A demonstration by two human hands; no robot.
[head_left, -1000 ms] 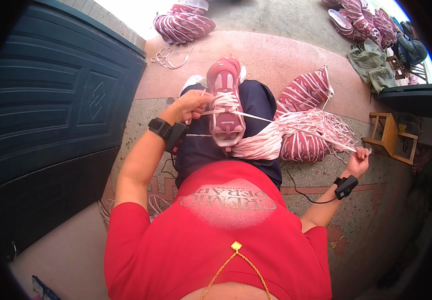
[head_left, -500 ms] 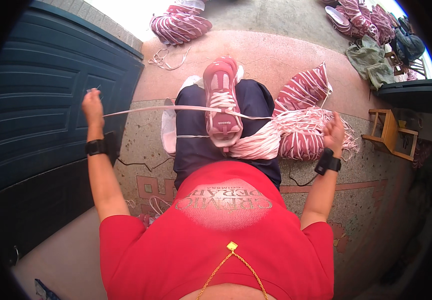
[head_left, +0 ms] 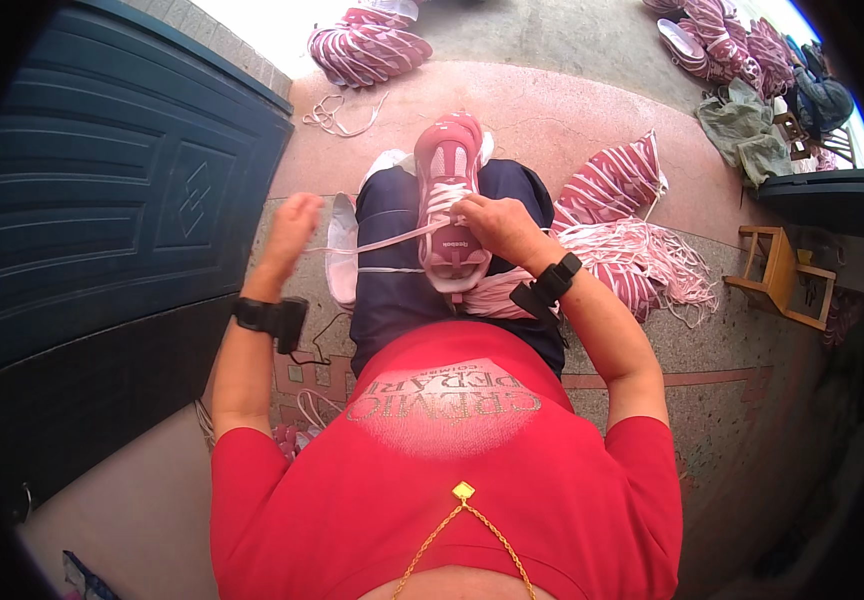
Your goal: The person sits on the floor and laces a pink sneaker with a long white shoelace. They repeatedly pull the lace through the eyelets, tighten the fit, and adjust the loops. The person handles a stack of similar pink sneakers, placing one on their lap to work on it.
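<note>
Lengthwise, the pink shoe (head_left: 454,256) points away from the body (head_left: 432,460), right hand (head_left: 500,228) pinching laces (head_left: 444,199), left hand's (head_left: 293,232) grip unclear.

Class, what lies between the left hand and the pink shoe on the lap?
Between the left hand and pink shoe, the head view shows a pale lace, the dark trouser leg and a pale, pink-edged item.

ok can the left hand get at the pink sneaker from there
Probably yes: the pink sneaker is uncovered on its left, with a lace stretching toward the left hand; the right hand is opposite.
</note>
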